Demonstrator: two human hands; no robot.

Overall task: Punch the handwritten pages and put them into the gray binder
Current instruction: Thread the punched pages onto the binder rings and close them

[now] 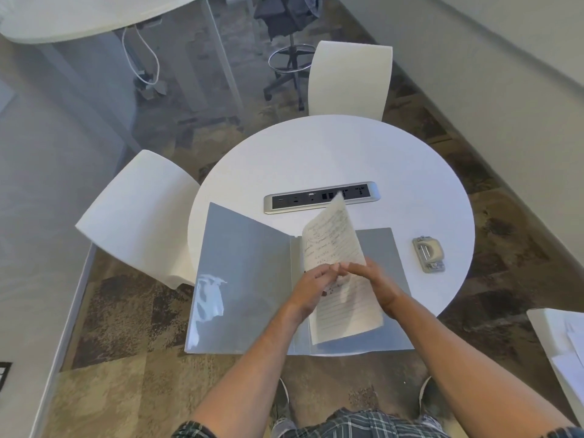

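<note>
The gray binder (246, 279) lies open on the round white table (347, 153), its left cover hanging past the table's near-left edge. Lined handwritten pages (335, 245) stand tilted over the binder's right half, near the spine. My left hand (313, 289) grips their left edge around the middle. My right hand (376, 286) holds the same pages from the right side. The fingertips of both hands meet on the paper. A gray hole punch (428, 254) sits on the table to the right of the binder, apart from both hands.
A power and socket strip (320, 197) is set into the table's middle, just behind the pages. White chairs stand at the far side (350, 77) and at the left (139, 213). More white papers (565, 346) lie on a surface at the right edge.
</note>
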